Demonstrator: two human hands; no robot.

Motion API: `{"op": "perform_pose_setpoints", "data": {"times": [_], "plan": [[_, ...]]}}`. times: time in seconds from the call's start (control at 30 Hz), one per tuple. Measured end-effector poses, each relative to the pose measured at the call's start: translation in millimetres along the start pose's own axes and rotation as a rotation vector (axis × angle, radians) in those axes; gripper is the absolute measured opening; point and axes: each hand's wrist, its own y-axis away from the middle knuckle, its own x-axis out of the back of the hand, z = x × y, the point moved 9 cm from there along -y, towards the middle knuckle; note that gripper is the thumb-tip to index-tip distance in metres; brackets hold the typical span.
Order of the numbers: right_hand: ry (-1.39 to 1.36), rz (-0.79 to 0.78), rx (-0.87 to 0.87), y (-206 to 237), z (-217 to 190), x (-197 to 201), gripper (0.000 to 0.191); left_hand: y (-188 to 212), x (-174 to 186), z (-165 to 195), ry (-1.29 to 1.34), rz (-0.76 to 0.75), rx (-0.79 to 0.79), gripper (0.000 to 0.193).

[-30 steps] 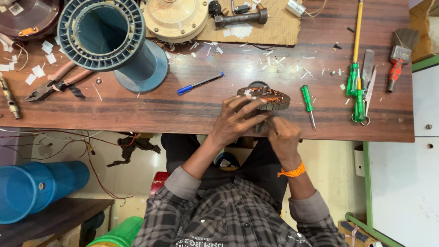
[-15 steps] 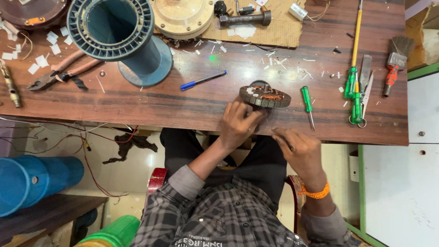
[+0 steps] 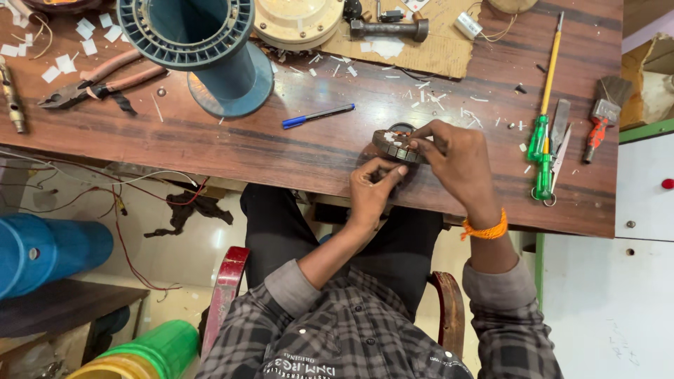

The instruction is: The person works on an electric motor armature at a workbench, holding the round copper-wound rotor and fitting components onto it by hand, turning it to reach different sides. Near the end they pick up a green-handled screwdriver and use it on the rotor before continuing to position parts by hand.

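A small round motor stator (image 3: pixel 390 143), dark with copper windings, lies near the front edge of the wooden workbench (image 3: pixel 210 144). My right hand (image 3: pixel 455 167), with an orange band at the wrist, covers the stator's right side, fingertips gripping its rim. My left hand (image 3: pixel 371 188) pinches the stator's near edge from below, thumb and fingers closed on it. A blue pen (image 3: pixel 317 116) lies just left of the stator.
A large blue-grey spool (image 3: pixel 200 42) stands at the back left, with pliers (image 3: pixel 91 83) beside it. Green-handled screwdrivers (image 3: pixel 540 151) and a brush (image 3: pixel 604 116) lie at the right. A cream round housing (image 3: pixel 298 21) and cardboard sit at the back. Paper scraps are scattered about.
My right hand has risen from below the table edge onto the stator's right side. My left hand has slid back to its near edge. The small green screwdriver is now out of sight.
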Motion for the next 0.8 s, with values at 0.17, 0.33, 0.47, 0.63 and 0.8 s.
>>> {"op": "perform_pose_setpoints", "data": {"times": [0.17, 0.33, 0.47, 0.63, 0.8], "plan": [[-0.258, -0.167, -0.069, -11, 22, -11, 0.012, 3, 1, -10, 0.133, -0.003, 0.099, 0.013], [-0.464, -0.359, -0.196, -20, 42, -32, 0.011, 5, 3, -15, 0.227, 0.025, 0.176, 0.011], [-0.498, -0.401, -0.126, -34, 42, -37, 0.009, 6, 7, -16, 0.179, 0.052, 0.179, 0.01], [-0.314, -0.263, -0.177, -34, 57, -31, 0.013, -3, -2, -15, 0.074, 0.065, 0.102, 0.011], [-0.151, -0.055, -0.162, -21, 69, -8, 0.014, -5, -8, -15, 0.034, 0.1, 0.141, 0.012]]}}
